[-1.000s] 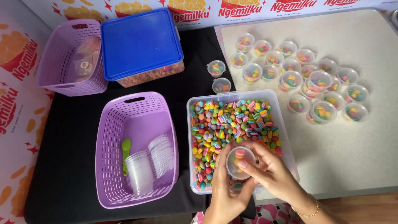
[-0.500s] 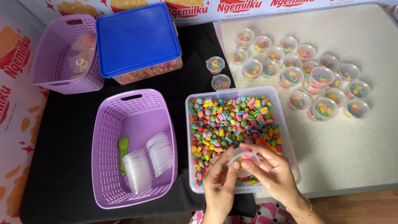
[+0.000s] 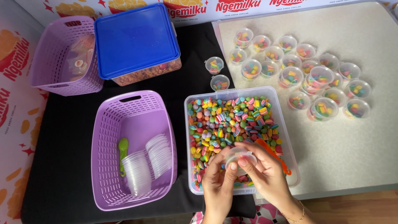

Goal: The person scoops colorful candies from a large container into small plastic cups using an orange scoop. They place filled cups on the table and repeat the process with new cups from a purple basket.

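Both hands, left [image 3: 219, 181] and right [image 3: 265, 174], hold a small clear cup [image 3: 239, 157] over the candy tub [image 3: 195, 182] at the table's near edge, fingers clamped on its lid. Pressing evenly around the rim, cup level, would probably seat the lid best.

A small snack-packing stall or home business is showing here: filled little cups [image 3: 319, 79] are crowding the far right tabletop, purple baskets [image 3: 137, 149] are holding empties, promotional banners [image 3: 232, 6] are hanging behind.

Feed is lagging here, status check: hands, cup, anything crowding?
Both hands, left and right, grip small clear cup. Cup over candy bin. Orange scoop lies beside right hand.
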